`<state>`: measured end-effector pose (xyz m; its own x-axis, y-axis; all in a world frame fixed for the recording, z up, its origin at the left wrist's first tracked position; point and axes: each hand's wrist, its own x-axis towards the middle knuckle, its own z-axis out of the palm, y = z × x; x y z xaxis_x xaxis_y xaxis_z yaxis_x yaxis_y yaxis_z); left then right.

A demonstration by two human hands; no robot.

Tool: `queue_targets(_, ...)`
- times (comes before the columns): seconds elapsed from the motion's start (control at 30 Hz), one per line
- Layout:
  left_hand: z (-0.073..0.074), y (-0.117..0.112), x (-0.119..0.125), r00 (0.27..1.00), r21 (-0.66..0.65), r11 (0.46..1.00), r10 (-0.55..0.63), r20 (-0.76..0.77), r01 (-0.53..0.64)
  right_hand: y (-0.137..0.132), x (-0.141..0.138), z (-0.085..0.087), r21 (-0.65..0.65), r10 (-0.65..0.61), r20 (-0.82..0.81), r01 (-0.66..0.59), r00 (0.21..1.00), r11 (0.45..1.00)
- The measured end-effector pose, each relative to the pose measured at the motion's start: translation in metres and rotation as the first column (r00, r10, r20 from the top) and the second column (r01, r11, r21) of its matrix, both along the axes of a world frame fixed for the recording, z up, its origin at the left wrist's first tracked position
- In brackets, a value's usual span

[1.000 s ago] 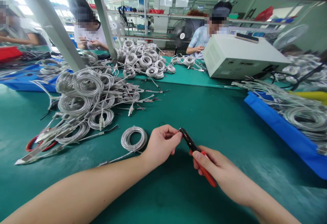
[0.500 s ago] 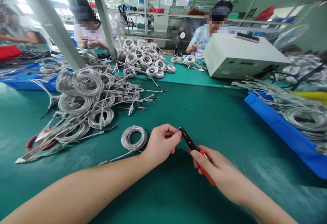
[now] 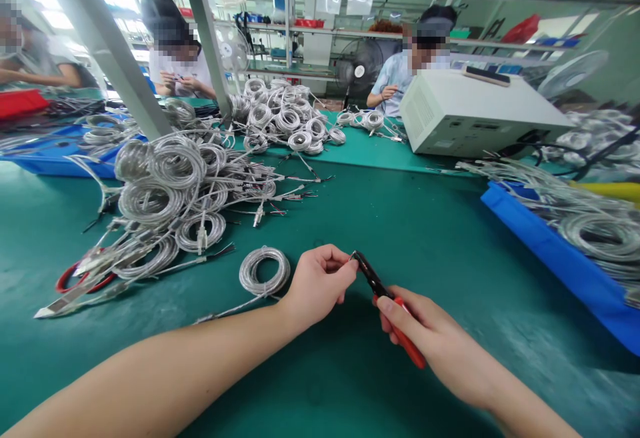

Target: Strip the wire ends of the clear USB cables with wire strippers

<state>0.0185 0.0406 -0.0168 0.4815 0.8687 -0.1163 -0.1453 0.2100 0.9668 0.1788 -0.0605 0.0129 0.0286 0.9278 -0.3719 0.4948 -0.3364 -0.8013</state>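
My right hand [image 3: 417, 321] is closed round red-handled pliers [image 3: 371, 277], whose slim black jaws point up and to the left. Their tip meets the pinched thumb and fingers of my left hand [image 3: 323, 281]. A small cable end seems to be held there, mostly hidden by the fingers. Just left of that hand, a coil of clear-jacketed silver cable [image 3: 249, 271] lies on the green table, its tail running behind my left forearm.
A heap of coiled cables [image 3: 150, 201] covers the left side, with tweezers [image 3: 63, 301] at its front. At right stands a blue tray [image 3: 555, 265] of cables. A white machine [image 3: 480, 115] and another cable pile [image 3: 287, 118] are farther back. Co-workers sit beyond.
The whole view has shifted slightly. Both hands and the pliers keep nearly the same pose, with the plier tip still at the left fingertips.
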Motion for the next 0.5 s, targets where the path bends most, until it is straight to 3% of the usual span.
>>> queue_targets(0.5,-0.0004,0.0004,-0.0001,1.000,-0.001,1.000,0.011,0.007,-0.011,-0.0006,-0.0002,-0.0014,-0.011,0.000,0.020,0.000,1.000,1.000)
